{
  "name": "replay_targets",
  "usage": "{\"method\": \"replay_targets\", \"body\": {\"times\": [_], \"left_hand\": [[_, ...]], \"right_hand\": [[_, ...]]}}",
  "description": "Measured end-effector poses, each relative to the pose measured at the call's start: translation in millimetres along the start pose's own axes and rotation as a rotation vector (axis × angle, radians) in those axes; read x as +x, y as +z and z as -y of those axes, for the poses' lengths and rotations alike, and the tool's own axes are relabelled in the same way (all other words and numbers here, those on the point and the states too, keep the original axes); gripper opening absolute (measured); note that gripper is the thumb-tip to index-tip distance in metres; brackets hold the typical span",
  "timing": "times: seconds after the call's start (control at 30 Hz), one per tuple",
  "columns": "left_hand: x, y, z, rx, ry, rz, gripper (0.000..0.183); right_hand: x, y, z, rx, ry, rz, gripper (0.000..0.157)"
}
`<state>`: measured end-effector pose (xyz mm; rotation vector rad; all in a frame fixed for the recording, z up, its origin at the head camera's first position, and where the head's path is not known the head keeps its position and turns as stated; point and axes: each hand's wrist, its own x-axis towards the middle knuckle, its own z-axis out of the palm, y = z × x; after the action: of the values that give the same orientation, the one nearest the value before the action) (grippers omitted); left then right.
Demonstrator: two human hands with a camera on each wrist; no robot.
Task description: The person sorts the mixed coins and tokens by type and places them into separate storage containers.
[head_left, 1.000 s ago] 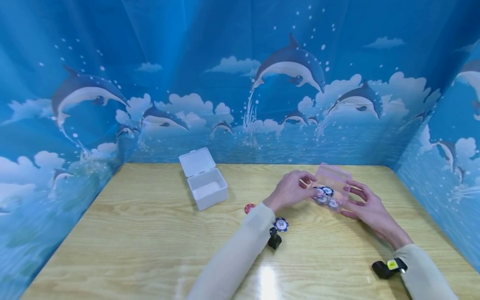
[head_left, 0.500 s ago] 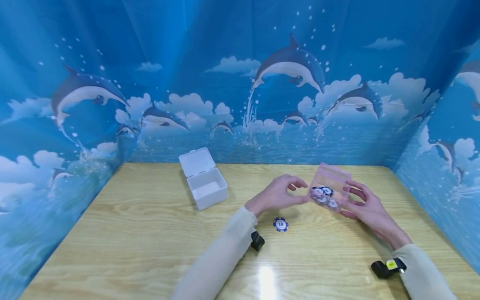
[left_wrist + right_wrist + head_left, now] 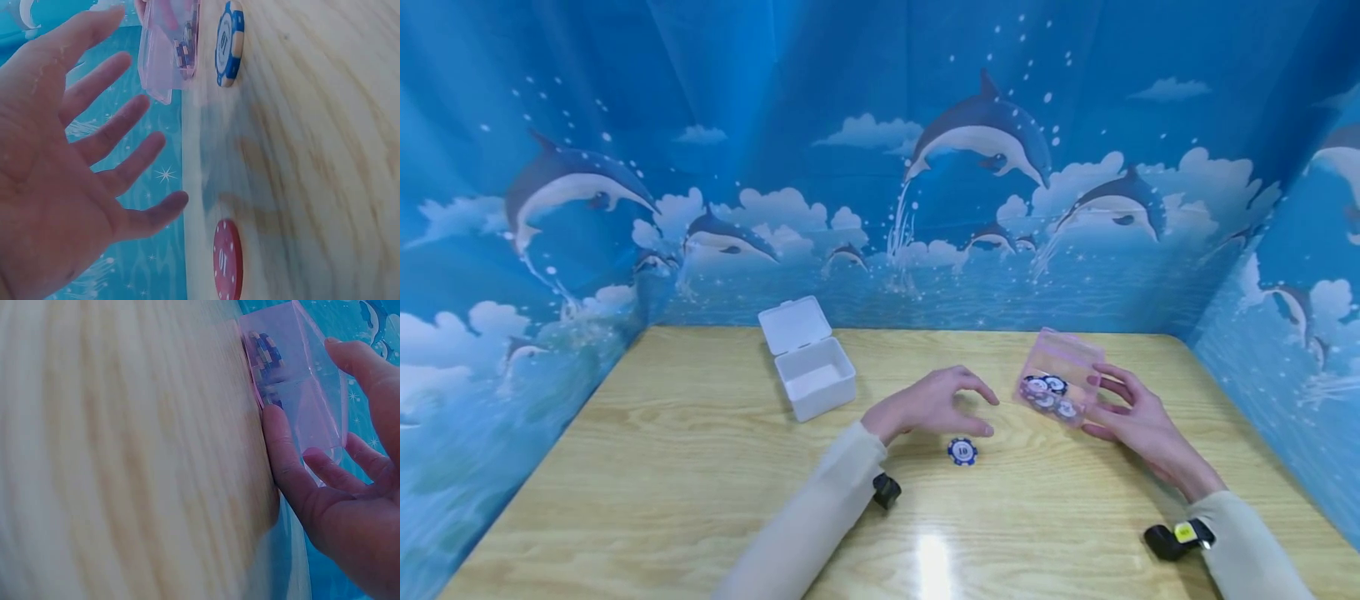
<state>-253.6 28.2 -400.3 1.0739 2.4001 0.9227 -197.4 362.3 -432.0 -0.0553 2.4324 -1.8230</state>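
Observation:
My left hand [image 3: 928,404] hovers over the table with thumb and fingers spread, holding nothing. Just below its thumb lies a blue poker chip [image 3: 962,452] marked 10. A red poker chip [image 3: 228,259] lies on the table in the left wrist view; in the head view the left hand and wrist hide it. My right hand [image 3: 1135,417] rests its spread fingers against the right side of a see-through pink box [image 3: 1063,354]. That box has its lid up, and several poker chips [image 3: 1045,393] lie inside.
A white box [image 3: 816,392] with its lid raised stands at the back left of the wooden table [image 3: 662,467]; its inside shows white. A blue dolphin curtain [image 3: 865,150] hangs along the back and both sides.
My left hand has drawn back from the pink box, moving left and nearer, and its fingers have spread. The right hand stays by the box. The red chip has become hidden in the head view.

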Motion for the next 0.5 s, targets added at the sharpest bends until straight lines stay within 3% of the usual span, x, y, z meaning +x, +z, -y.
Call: {"method": "replay_targets", "body": {"times": [0.23,0.5], "left_hand": [[-8.9,-2.7,-0.4,0.182,-0.007,0.095,0.049],[-17.5,0.5,0.7,0.178,-0.089,0.175,0.045]], "right_hand": [[1,0.3,1,-0.005,0.007,-0.002,0.081],[1,0.9,1,-0.014,0.014,-0.004,0.081]]}}
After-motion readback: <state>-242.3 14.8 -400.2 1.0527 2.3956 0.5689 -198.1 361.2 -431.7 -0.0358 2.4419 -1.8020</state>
